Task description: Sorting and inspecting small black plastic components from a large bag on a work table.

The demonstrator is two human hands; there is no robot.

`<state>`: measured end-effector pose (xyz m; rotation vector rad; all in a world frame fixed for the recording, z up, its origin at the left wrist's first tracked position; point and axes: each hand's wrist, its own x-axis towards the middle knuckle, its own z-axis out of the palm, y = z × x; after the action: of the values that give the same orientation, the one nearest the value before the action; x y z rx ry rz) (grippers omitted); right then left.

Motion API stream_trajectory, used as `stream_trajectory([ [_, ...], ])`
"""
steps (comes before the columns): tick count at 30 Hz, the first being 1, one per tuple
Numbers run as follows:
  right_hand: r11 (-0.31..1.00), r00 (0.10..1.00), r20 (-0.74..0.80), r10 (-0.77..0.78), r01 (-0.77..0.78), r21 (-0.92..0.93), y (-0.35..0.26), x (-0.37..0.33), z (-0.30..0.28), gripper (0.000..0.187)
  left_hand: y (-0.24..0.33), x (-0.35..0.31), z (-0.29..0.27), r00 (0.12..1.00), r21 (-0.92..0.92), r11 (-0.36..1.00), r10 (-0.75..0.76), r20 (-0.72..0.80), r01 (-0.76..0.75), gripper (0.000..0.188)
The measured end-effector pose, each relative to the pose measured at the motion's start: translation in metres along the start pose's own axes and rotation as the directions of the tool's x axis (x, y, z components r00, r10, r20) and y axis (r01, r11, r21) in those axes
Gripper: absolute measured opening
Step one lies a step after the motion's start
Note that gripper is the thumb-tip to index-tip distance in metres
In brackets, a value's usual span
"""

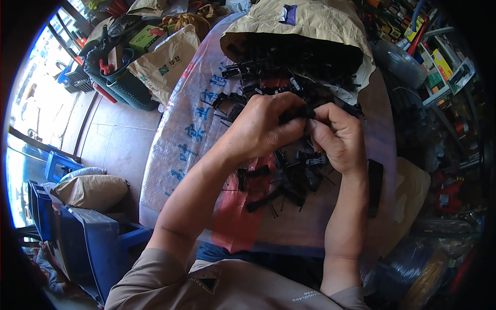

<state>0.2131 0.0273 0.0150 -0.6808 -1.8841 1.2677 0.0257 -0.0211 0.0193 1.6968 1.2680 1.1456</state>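
Observation:
My left hand [266, 124] and my right hand [338, 137] meet over the middle of the table, both with bent, closed fingers. Between them they grip a small black plastic part [297, 112], mostly covered by the fingers, so its exact kind is hidden. Under and around the hands lie several similar black plastic parts [287, 194], some with thin pins or screws sticking out. More of them spill from the mouth of a large brown paper sack [310, 20] lying on its side at the far end of the table.
A white woven sheet [170, 150] with blue writing and a red stripe covers the table. A dark flat object [375, 181] lies by my right forearm. Blue plastic stools [88, 243] and a filled sack [93, 191] stand left; crowded shelves [444, 77] line the right.

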Motion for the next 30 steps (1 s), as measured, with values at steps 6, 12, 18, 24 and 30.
stream_trajectory([
  [6, 1.000, 0.999, -0.042, -0.007, 0.008, 0.025, 0.001, 0.000, 0.002, 0.008, -0.004, 0.003, 0.001, 0.998, -0.033, 0.998, 0.047, -0.035, -0.048, 0.037],
  [12, 0.988, 0.975, -0.196, -0.109, 0.084, -0.132, 0.006, 0.005, 0.010, 0.016, -0.019, 0.007, -0.001, 0.997, -0.551, 0.834, -0.058, -0.048, 0.022, 0.037],
  [18, 0.966, 0.984, -0.073, -0.163, 0.144, -0.216, 0.005, 0.005, 0.015, 0.013, -0.020, 0.010, -0.004, 0.958, -0.809, 0.574, -0.280, -0.052, 0.124, 0.025],
  [24, 0.926, 0.899, -0.272, -0.343, 0.275, -0.258, 0.008, 0.011, 0.021, 0.012, -0.018, 0.010, -0.002, 0.952, -0.721, 0.634, -0.282, 0.119, 0.278, 0.021],
  [30, 0.955, 0.943, -0.194, -0.270, 0.237, -0.177, 0.016, 0.010, 0.012, 0.008, -0.017, 0.009, 0.000, 0.943, -0.653, 0.686, -0.296, 0.152, 0.321, 0.022],
])
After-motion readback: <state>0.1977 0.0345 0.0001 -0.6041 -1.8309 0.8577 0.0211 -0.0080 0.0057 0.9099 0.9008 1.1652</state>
